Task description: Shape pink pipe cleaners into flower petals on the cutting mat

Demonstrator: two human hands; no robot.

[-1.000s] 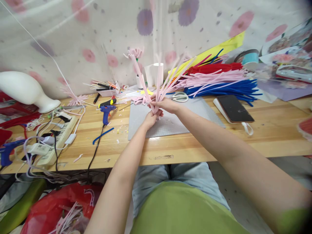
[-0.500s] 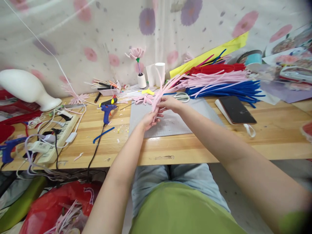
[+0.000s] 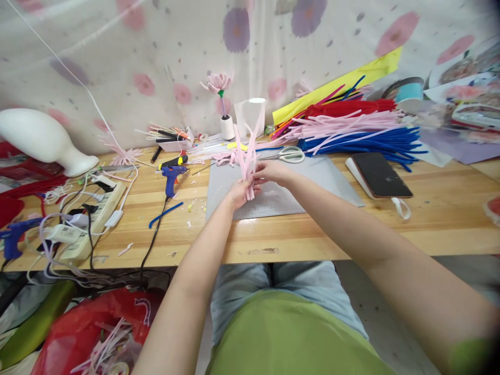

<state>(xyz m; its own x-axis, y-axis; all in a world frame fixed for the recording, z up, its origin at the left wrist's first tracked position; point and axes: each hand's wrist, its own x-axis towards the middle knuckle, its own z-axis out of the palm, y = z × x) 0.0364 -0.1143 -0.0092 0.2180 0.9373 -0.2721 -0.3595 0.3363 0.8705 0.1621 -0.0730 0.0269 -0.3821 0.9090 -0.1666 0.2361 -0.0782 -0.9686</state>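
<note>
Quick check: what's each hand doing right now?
Left hand: closed around the lower end of the pink pipe cleaners.
Right hand: closed on the same pink pipe cleaners, slightly higher up.

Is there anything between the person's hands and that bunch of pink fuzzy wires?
Nothing visible: the left hand and right hand both grip the pink wire bunch directly, above the grey mat.

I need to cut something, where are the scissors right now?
The scissors lie at the far edge of the grey mat, just beyond the right hand, in front of the blue pipe cleaners.
</note>
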